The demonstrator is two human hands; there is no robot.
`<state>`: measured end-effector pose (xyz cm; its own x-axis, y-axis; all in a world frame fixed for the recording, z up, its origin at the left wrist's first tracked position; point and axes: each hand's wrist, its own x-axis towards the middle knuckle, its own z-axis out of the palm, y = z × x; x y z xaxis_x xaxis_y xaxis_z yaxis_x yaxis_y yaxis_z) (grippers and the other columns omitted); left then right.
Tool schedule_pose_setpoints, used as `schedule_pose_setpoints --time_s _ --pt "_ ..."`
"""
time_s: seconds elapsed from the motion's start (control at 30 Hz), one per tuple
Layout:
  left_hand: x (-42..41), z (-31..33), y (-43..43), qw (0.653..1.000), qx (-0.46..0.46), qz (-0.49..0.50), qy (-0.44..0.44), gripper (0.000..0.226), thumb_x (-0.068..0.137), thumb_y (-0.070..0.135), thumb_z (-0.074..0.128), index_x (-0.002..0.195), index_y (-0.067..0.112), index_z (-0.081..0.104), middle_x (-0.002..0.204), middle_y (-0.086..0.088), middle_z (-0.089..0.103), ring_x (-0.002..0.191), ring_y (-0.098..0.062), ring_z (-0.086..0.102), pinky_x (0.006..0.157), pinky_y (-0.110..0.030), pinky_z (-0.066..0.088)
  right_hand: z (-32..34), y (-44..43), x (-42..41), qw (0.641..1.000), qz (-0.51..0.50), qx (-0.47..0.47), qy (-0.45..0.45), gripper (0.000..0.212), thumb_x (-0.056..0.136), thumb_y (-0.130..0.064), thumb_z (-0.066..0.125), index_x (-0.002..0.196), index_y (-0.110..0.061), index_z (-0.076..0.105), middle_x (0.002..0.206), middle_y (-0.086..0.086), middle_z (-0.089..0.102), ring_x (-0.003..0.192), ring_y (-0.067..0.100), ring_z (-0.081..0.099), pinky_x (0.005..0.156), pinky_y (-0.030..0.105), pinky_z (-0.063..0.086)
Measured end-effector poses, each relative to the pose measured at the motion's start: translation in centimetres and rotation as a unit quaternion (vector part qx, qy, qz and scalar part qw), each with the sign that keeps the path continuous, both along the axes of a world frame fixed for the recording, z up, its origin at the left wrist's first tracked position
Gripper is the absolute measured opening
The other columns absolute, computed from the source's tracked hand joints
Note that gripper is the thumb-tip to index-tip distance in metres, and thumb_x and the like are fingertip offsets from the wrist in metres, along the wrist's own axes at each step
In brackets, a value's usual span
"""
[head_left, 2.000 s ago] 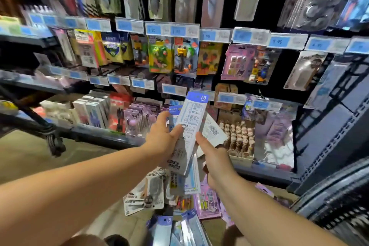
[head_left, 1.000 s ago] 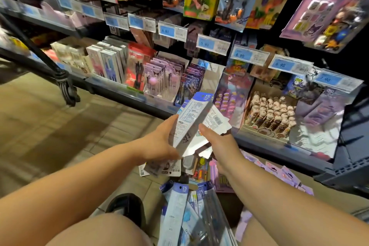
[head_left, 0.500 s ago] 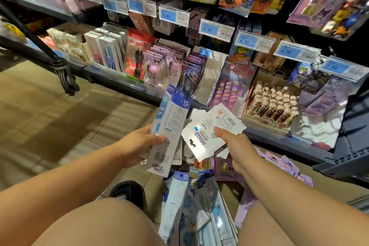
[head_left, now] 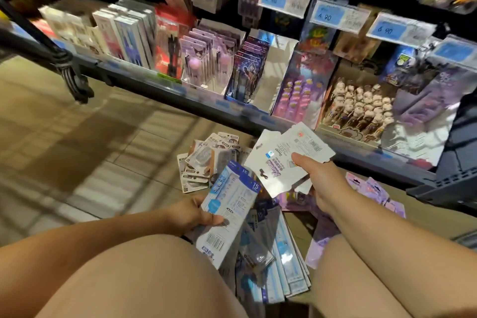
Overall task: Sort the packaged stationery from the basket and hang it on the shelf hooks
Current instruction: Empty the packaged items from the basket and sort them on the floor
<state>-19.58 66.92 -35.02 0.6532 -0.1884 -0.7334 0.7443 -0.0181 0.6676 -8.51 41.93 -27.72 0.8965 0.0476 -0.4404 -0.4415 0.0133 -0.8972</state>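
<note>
**Thin grips over an unsorted pile**

The left hand (head_left: pixel 196 214) clamps blue-topped packs (head_left: pixel 229 212) under its thumb, low above the floor pile (head_left: pixel 273 261); the right hand (head_left: pixel 321 181), raised nearer the shelf (head_left: pixel 154 85), pinches fanned white carded packs (head_left: pixel 286 160) by one edge; that slim hold could let cards slide out and mix back in.

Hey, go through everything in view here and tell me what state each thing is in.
left hand: grips the blue packs.
blue packs: held tilted, not hung.
right hand: pinches the white cards.
white cards: held, printed backs facing up.
floor pile: loose packs lying overlapped.
</note>
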Motion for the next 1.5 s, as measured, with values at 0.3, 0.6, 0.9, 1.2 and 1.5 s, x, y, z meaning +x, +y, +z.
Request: schedule_pose_setpoints --time_s 0.3,0.6,0.9,1.2,1.5 --pt "1.6 1.7 -1.9 0.998 0.018 0.044 -0.044 0.034 0.088 0.043 0.058 0.11 0.018 0.055 0.103 0.004 0.061 0.104 -0.012 0.057 0.083 -0.02 0.043 0.2 0.7 -0.4 0.998 0.055 0.017 0.015 0.02 0.09 -0.005 0.061 0.108 -0.014 0.065 0.087 -0.004 0.075 0.071 0.012 0.072 0.058 0.026 0.055" --pt "5.2 5.5 -2.0 0.976 -0.151 0.147 -0.054 0.043 0.091 0.053 0.042 0.106 0.02 0.065 0.094 -0.001 0.076 0.084 -0.016 0.07 0.074 -0.032 0.056 0.6 3.8 -0.9 0.986 0.165 0.013 0.03 0.012 0.092 -0.013 0.057 0.095 -0.013 0.069 0.085 0.006 0.076 0.081 0.032 0.07 0.085 0.054 0.052" --pt "5.1 6.6 -1.6 0.947 -0.245 0.205 -0.043 0.031 0.098 0.031 0.043 0.103 0.009 0.063 0.09 -0.012 0.076 0.074 -0.025 0.074 0.065 -0.039 0.06 1.8 5.7 -0.4 0.978 0.176 -0.1 -0.045 0.04 0.096 -0.036 0.053 0.127 -0.026 0.03 0.103 -0.007 0.07 0.086 0.011 0.068 0.077 0.033 0.052" --pt "4.0 6.2 -0.8 0.922 -0.288 0.259 -0.032 0.038 0.088 0.035 0.05 0.114 0.01 0.061 0.101 -0.016 0.074 0.081 -0.032 0.073 0.075 -0.049 0.056 1.9 6.9 -0.8 0.882 0.196 -0.302 -0.305 0.062 0.084 -0.026 0.071 0.137 -0.03 0.039 0.144 -0.002 0.028 0.115 -0.008 0.038 0.102 0.022 0.032" --pt "4.2 6.7 0.0 0.92 -0.277 0.274 -0.036 0.039 0.099 0.037 0.042 0.117 0.008 0.061 0.102 -0.017 0.073 0.081 -0.031 0.073 0.066 -0.04 0.059 4.3 6.6 -0.7 0.718 0.486 -0.389 -0.312 0.135 0.03 -0.093 0.057 0.149 -0.037 0.024 0.157 -0.02 -0.004 0.139 -0.003 -0.027 0.118 0.035 -0.004"
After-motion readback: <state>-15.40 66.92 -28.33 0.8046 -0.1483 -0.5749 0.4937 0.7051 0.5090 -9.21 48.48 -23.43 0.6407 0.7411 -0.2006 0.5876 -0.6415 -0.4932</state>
